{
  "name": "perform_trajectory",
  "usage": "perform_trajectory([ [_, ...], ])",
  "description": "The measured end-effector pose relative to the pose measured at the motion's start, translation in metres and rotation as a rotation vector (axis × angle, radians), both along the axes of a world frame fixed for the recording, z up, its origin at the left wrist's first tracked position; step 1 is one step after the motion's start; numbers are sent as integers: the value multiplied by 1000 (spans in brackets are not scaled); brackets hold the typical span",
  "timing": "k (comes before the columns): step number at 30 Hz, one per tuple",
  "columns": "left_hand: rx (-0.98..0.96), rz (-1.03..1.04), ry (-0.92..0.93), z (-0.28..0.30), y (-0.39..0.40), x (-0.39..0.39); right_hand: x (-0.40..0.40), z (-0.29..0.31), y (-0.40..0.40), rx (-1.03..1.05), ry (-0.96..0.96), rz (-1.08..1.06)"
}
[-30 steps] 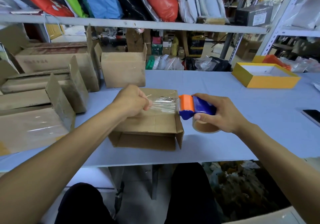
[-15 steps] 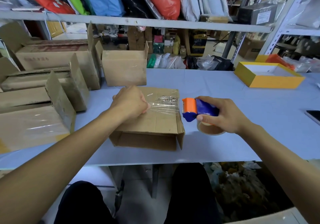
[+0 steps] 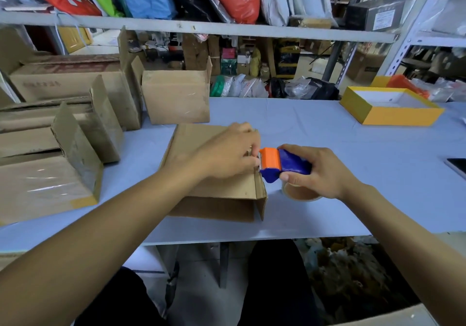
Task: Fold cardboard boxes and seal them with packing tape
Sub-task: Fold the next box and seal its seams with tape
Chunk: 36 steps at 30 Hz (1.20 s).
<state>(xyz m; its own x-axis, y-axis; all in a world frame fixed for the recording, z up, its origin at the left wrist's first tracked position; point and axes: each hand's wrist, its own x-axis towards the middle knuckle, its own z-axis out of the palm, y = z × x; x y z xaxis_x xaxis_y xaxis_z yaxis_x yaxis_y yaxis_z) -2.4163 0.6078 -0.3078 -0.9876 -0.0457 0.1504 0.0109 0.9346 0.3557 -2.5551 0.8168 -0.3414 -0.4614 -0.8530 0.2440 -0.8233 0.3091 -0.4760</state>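
Closed cardboard box (image 3: 216, 174), blue-orange tape dispenser (image 3: 282, 165) beside

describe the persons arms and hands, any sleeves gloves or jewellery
Both forearms are bare all the way to the frame edge, with no sleeves in view. The left hand and right hand wear no gloves, and no rings, watch or wristband show on either.

The left hand (image 3: 227, 154) is covering the box (image 3: 216, 187) top's right part, and its fingertips are blurring. The right hand (image 3: 320, 171) is hiding most of the tape roll (image 3: 297, 193).
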Motion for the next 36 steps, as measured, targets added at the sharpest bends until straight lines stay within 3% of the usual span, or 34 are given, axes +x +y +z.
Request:
perform_trajectory([
  [2, 1, -45, 13, -17, 1, -1, 1, -2, 0, -5, -11, 4],
  [8, -297, -16, -179, -30, -6, -4, -1, -11, -4, -30, -36, 22],
  [13, -334, 6, -204, -36, -10, -10, -10, -15, 6, -56, -65, 29],
  [24, -250, -24, -155, -39, -7, -11, -30, -9, 27, 63, -48, 5],
  [36, -213, -33, -168, -36, -2, -9, -23, 3, -1, 326, 156, 12],
])
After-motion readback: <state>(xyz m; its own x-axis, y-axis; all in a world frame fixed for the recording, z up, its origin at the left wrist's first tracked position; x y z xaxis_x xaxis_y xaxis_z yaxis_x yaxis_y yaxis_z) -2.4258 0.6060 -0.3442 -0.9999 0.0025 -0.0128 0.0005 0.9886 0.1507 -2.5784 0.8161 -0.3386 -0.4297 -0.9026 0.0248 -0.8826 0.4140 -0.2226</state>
